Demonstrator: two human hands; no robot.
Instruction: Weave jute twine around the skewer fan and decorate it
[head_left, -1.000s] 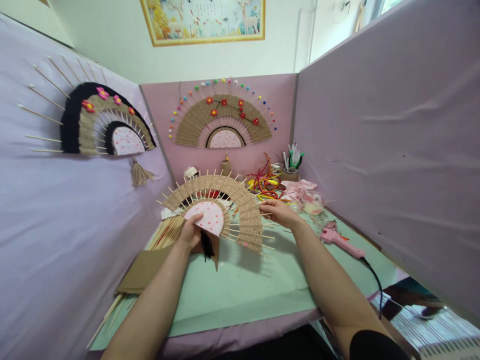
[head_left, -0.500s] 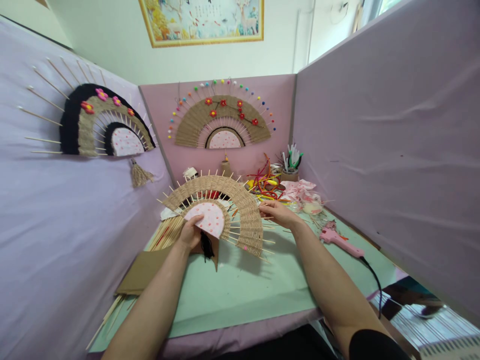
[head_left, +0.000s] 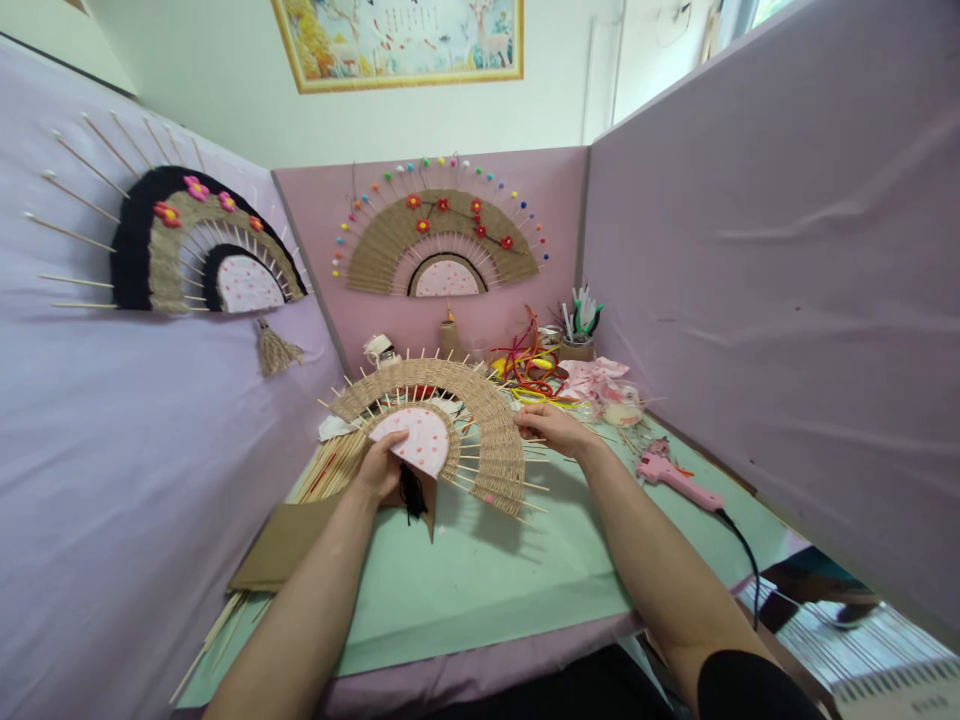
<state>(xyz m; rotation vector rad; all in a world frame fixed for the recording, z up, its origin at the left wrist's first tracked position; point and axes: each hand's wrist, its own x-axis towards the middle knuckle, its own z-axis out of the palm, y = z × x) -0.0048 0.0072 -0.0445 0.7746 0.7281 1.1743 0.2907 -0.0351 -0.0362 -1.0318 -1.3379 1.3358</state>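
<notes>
A woven fan (head_left: 498, 430) with thin sticks jutting past its rim is held tilted above the table. My left hand (head_left: 382, 465) grips its pink, dotted half-round centre, thumb on top and fingers hidden behind. A black tassel (head_left: 412, 492) hangs below that centre, and a small pink spot shows low on the woven band. At the fan's right rim my right hand (head_left: 553, 428) is closed in a pinch around the stick ends; whether it holds a stick or something smaller is hidden.
A pink glue gun (head_left: 679, 482) with a black cord lies at right. Behind are coloured pipe cleaners (head_left: 534, 362) and a pot of tools (head_left: 579, 345). Brown card (head_left: 274, 548) and sticks (head_left: 330, 468) lie at left. Two finished fans (head_left: 442, 235) hang on the partitions.
The fan has dipped very slightly at its top edge, and my right hand has moved a touch to the left along its rim. My left hand keeps its hold; the view has shifted a little.
</notes>
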